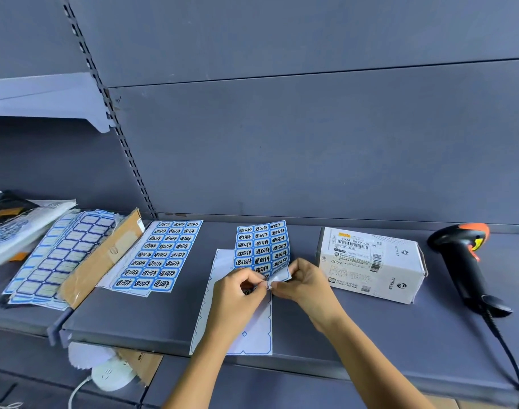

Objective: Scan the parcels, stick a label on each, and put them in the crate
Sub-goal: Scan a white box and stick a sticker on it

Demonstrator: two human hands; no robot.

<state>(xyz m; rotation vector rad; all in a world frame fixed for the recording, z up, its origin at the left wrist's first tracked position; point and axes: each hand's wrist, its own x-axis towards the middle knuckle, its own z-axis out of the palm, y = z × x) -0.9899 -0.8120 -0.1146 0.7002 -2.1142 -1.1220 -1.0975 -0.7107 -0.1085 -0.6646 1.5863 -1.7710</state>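
Lying at three o'clock from the right hand (305,281), the white cardboard parcel box (370,264) rests on the grey metal shelf (370,329), near but apart, with its long axis running roughly nine to three. That hand is the nearer one. It and the left hand (237,287) pinch the lower edge of a blue-and-white label sheet (262,246), apparently peeling one label. Beyond the parcel, further toward three o'clock, lies a black-and-orange handheld scanner (464,261).
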